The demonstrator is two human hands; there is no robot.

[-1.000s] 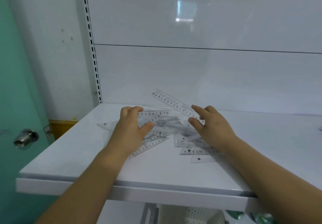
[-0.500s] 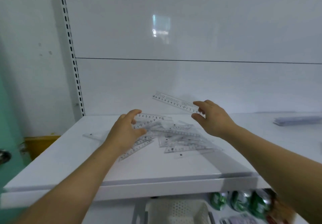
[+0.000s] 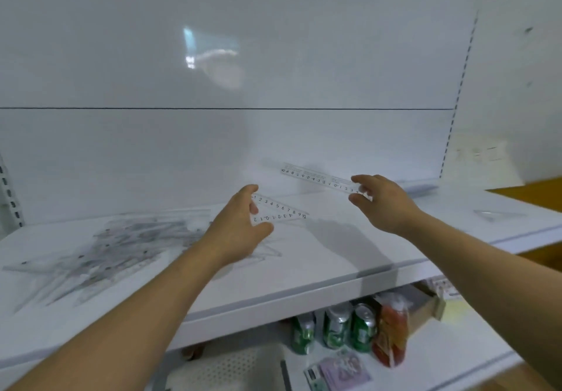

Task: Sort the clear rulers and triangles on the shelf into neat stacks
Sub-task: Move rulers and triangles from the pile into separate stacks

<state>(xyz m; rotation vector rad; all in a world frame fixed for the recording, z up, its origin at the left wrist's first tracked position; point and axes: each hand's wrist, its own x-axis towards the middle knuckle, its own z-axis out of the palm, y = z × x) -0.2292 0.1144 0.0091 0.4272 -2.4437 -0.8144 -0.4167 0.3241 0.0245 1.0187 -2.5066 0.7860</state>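
A jumbled pile of clear rulers and triangles (image 3: 118,247) lies at the left of the white shelf (image 3: 304,278). My left hand (image 3: 240,226) holds a clear triangle (image 3: 282,211) above the shelf's middle, gripping its left end between thumb and fingers. My right hand (image 3: 383,202) pinches the right end of a clear straight ruler (image 3: 319,179), held in the air near the back panel. A small stack of clear pieces (image 3: 498,214) lies at the far right of the shelf.
The white back panel (image 3: 243,86) rises right behind the shelf. On the lower shelf stand green cans (image 3: 334,328), a red packet (image 3: 390,333), a white perforated basket (image 3: 228,369) and a cardboard box (image 3: 425,299).
Both hands have lifted off the pile and moved right along the shelf, the left with a triangle, the right with the ruler. The view has swung right, leaving the pile at the left.
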